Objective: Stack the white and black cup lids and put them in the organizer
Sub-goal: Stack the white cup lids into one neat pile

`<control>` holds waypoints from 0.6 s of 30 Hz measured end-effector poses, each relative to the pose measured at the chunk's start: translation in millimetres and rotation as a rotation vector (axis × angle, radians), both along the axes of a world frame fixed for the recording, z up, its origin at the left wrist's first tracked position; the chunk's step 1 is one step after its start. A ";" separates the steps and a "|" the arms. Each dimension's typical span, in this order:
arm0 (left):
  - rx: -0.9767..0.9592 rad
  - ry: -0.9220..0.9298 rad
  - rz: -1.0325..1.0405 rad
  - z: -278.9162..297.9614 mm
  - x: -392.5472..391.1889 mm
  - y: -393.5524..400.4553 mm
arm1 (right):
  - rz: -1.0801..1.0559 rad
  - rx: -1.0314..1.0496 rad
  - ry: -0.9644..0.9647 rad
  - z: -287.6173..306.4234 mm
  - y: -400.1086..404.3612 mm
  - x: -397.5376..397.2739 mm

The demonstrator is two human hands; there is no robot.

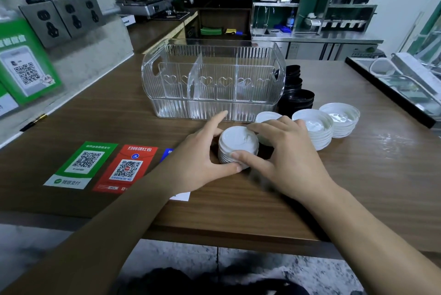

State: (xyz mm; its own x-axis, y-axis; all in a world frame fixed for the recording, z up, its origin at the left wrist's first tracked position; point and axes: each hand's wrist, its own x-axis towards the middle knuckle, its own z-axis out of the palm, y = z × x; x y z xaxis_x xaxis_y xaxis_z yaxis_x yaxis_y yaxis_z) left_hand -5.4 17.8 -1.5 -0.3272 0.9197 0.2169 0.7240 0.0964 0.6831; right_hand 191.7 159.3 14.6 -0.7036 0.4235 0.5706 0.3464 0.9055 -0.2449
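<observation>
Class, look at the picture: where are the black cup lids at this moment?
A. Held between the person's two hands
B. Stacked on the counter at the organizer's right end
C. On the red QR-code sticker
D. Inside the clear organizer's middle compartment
B: the black lids stand in stacks on the counter beside the right end of the clear organizer, whose compartments hold none, while both hands grip a white lid stack.
</observation>
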 end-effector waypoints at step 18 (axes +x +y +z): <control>0.023 0.075 -0.007 5.3 1.4 -2.0 | 0.003 -0.155 0.053 2.0 -6.5 4.4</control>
